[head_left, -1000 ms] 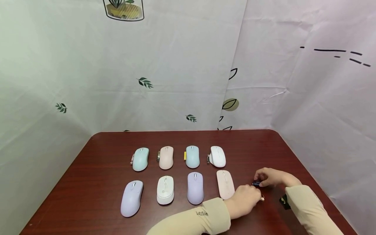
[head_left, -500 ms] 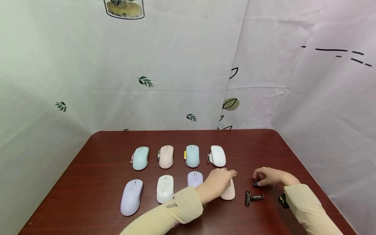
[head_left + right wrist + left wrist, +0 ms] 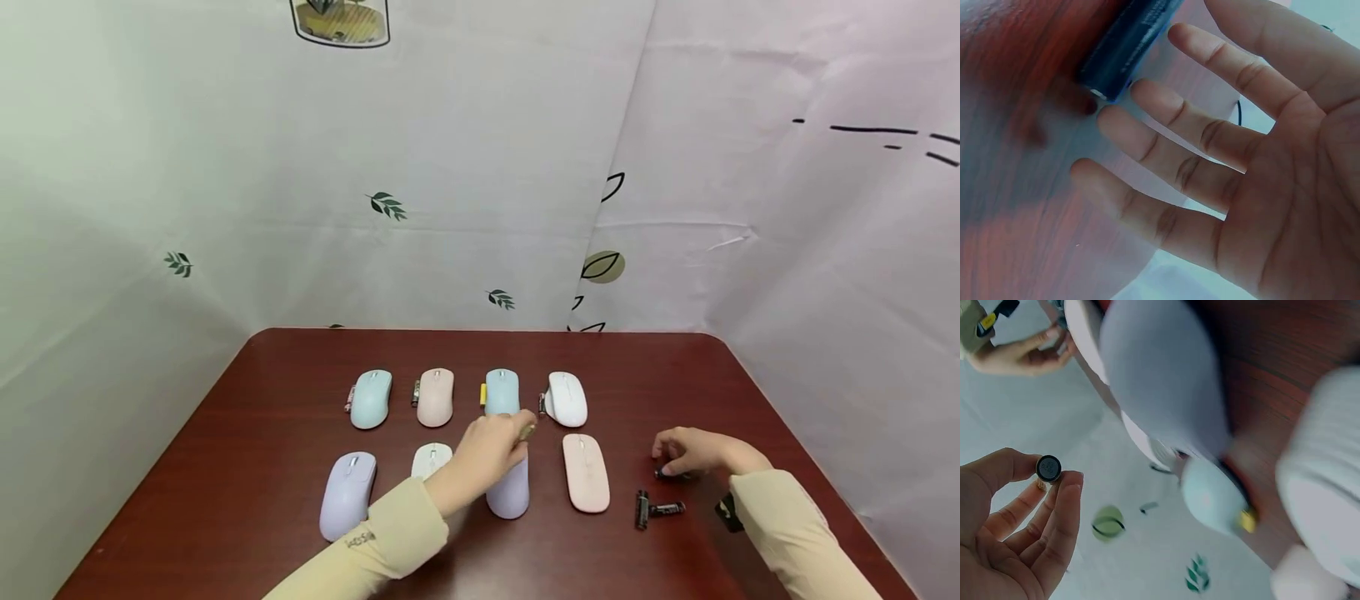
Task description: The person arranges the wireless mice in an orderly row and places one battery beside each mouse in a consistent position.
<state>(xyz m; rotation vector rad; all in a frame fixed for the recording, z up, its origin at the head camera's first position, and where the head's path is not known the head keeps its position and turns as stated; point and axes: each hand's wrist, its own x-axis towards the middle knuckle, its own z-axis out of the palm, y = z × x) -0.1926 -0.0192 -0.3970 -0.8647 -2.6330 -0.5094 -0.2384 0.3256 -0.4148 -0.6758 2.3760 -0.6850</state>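
My left hand (image 3: 487, 454) is over the middle lavender mouse (image 3: 510, 492), covering part of it in the head view. Its thumb and fingers pinch a small cylindrical battery (image 3: 1048, 469), seen end-on in the left wrist view. On the right side of the table, my right hand (image 3: 701, 452) rests low with loosely bent fingers. A dark battery (image 3: 1125, 53) lies beside its fingertips (image 3: 1185, 37), not gripped. Two more black batteries, one upright in the view (image 3: 642, 510) and one crosswise (image 3: 667, 508), lie just in front of that hand.
The back row has a mint mouse (image 3: 371, 400), a beige mouse (image 3: 436, 398), a blue mouse (image 3: 502, 390) and a white mouse (image 3: 567, 400), each with a battery at its left. In front are a lavender mouse (image 3: 347, 496), a white mouse (image 3: 430, 458) and a pink mouse (image 3: 586, 473).
My left hand has moved left from the batteries, across the pink mouse, to the lavender one, carrying a battery. My right hand has stayed about where it was. The head view has shifted slightly.
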